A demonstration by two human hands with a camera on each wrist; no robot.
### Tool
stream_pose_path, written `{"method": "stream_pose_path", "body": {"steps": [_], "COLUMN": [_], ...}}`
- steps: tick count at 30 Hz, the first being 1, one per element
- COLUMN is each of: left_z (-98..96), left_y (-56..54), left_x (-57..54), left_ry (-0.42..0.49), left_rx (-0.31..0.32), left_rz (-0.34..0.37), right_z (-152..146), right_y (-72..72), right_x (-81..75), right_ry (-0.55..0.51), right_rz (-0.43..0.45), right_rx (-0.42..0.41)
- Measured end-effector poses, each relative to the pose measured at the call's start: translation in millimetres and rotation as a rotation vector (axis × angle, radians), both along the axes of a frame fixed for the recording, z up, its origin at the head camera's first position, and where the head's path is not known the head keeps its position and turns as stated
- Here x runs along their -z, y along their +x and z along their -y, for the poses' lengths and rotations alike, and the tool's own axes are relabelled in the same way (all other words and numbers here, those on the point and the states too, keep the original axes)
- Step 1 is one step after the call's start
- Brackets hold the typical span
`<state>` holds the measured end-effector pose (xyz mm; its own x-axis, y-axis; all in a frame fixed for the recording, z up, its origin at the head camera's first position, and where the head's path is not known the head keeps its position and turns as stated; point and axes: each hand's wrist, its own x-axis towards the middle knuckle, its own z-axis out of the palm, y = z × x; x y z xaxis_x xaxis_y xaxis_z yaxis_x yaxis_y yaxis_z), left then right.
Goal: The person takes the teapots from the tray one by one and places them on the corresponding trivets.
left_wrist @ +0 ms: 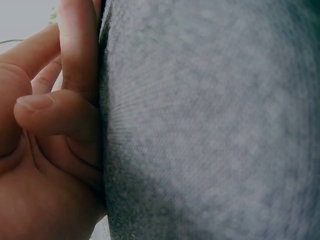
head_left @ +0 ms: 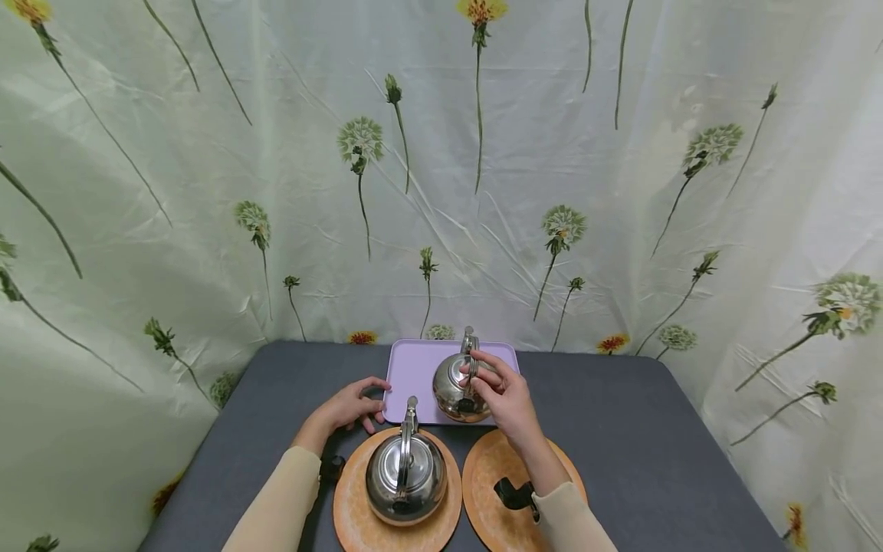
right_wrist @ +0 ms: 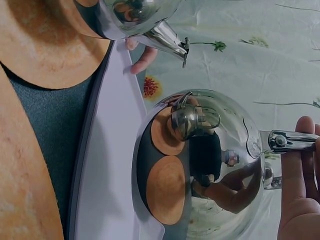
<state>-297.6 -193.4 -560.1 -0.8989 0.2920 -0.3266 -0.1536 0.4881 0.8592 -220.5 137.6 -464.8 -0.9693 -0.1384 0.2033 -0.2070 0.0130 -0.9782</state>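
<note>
In the head view my right hand [head_left: 501, 389] holds a shiny steel kettle [head_left: 451, 391] by its raised handle. The kettle is over the right half of a lilac tray [head_left: 412, 376], its spout towards the back; I cannot tell whether its base touches the tray. Fingers hook under the handle in the right wrist view, where the polished kettle [right_wrist: 220, 165] mirrors the scene. My left hand [head_left: 348, 405] lies at the tray's left edge, fingers loosely bent and fingertips by the rim. A second steel kettle [head_left: 405, 479] stands upright on the left round orange board [head_left: 352, 502].
Another round orange board [head_left: 493, 452] lies on the right, under my right forearm. Dark grey cloth [head_left: 621, 437] covers the table. A flower-printed curtain [head_left: 441, 192] hangs behind it and along both sides. Black straps with dark mounts are on both wrists.
</note>
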Motion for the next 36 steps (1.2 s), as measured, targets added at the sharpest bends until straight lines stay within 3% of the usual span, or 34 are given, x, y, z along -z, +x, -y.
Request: {"method": "stream_pose_path", "body": {"steps": [15, 24, 36], "left_z": [-0.3, -2.9, -3.2], "left_y": [-2.2, -2.0, -0.3], "left_x": [-1.2, -0.7, -0.2], "left_ry": [-0.014, -0.004, -0.035], "left_rx": [-0.011, -0.028, -0.041], "left_rz": [0.020, 0.012, 0.017], "right_z": [-8, -14, -25], "right_y": [9.3, 14.3, 31.9], "right_x": [-5.1, -5.9, -0.6], "right_ry": [0.056, 0.060, 0.055], "right_rz": [-0.012, -0.062, -0.055], "right_rx": [-0.020, -0.046, -0.043]}}
